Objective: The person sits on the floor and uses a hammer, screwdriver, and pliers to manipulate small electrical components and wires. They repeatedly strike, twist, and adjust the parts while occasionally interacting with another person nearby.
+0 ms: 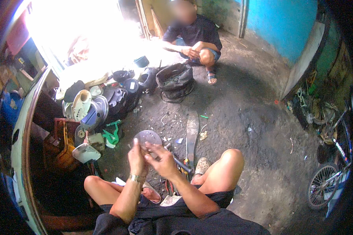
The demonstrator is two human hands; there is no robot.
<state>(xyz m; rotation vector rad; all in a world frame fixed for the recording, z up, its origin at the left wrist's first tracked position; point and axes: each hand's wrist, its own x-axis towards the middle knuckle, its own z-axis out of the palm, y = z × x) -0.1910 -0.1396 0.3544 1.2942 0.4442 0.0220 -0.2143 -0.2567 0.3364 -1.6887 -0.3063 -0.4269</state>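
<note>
My left hand (137,156) and my right hand (161,160) meet low in the centre, fingers bent toward each other around something I cannot make out. A round grey metal disc (149,136) lies just behind them, partly covered by my fingertips. Beside my right hand a bar-like tool with a dark handle (182,165) rests at an angle. A long flat dark strip (192,131) lies on the floor to its right, and red-handled pliers (169,186) are partly hidden between my feet.
Another person (196,43) squats beyond a black bag (174,82). A pile of plastic and metal parts (90,109) fills the left, beside a metal-edged frame (31,117). A bicycle wheel (321,184) and other bike parts stand along the right wall, near a blue panel (286,27).
</note>
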